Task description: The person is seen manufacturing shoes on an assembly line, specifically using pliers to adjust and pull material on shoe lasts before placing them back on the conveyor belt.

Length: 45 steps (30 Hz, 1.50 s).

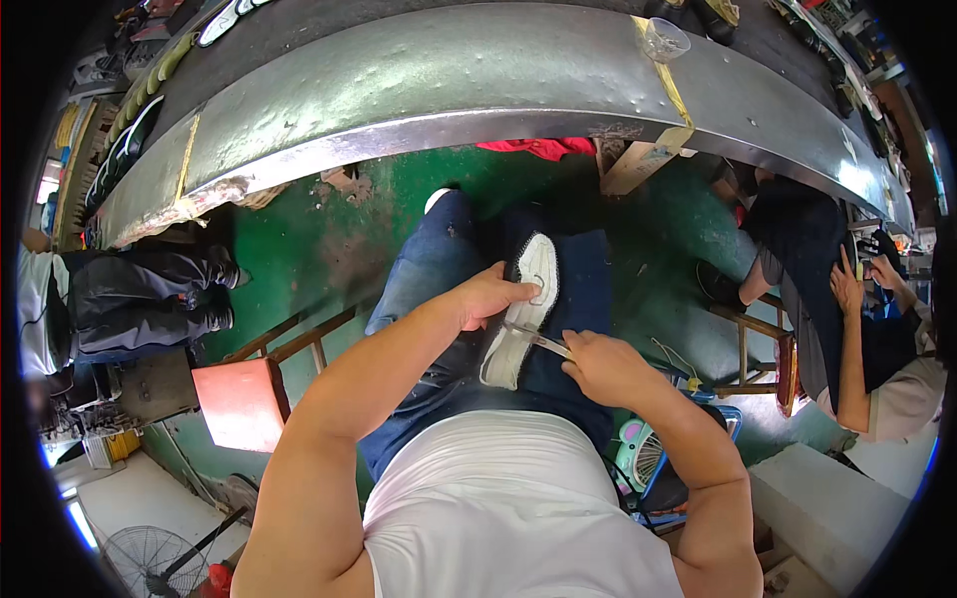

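Note:
Across my lap lies a dark shoe with its whitish underside (511, 357) turned up. My left hand (490, 296) grips it by its left edge, with the thumb pressed on the white bottom. My right hand (608, 369) is closed around a slim silvery metal tool (538, 339). The tool's far end rests on or just over the middle of the shoe bottom; its exact kind is not clear. A small dark curved mark or thread shows on the white surface near my left thumb.
A long metal-edged bench (419, 80) runs in front, with a clear plastic cup (665, 40) on it. A red-topped stool (239, 404) stands left, a small fan (638, 453) right. Other people sit right (867, 329) and stand left (120, 299).

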Tool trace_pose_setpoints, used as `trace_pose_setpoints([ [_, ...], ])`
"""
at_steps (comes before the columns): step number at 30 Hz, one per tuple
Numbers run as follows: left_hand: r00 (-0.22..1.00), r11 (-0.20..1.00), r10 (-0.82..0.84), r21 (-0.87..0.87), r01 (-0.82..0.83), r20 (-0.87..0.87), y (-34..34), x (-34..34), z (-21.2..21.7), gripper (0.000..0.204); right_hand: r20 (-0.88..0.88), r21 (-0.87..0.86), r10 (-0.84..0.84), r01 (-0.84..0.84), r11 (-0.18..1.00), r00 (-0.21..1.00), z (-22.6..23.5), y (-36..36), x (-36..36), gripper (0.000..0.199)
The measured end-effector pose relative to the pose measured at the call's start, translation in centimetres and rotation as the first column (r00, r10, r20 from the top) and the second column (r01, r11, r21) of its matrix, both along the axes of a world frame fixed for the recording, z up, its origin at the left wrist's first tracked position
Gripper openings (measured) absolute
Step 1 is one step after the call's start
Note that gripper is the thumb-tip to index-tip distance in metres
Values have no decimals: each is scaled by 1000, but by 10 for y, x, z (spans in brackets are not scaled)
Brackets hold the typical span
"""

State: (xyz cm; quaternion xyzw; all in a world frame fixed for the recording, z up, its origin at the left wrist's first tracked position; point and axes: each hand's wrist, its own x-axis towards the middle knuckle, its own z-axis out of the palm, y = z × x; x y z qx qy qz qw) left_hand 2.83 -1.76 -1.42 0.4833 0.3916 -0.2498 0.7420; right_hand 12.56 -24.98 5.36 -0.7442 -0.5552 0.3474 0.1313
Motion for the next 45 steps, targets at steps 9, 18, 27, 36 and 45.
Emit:
trace_pose_setpoints([
  [9, 965, 969, -115, 241, 57, 236, -25, -15, 2, 91, -180, -248, -253, 205, 947, 950, -6, -34, -11, 23],
  [18, 931, 969, 54, 208, -137, 360, -44, -33, 0, 102, 108, 11, -65, 65, 998, 992, -1, -46, -34, 22],
  [27, 877, 801, -354, 590, 104, 325, -71, -84, 2, 109, -534, -445, -297, 35, 895, 792, -12, -50, 1, 31],
  [36, 906, 786, -339, 606, 124, 254, -69, -81, 10, 117, -367, -251, -392, 316, 915, 843, 21, -31, -15, 30],
  [45, 868, 979, 174, 17, -205, 464, -23, -100, 34, 84, -337, -132, -410, 389, 912, 848, 8, -36, -1, 34],
])
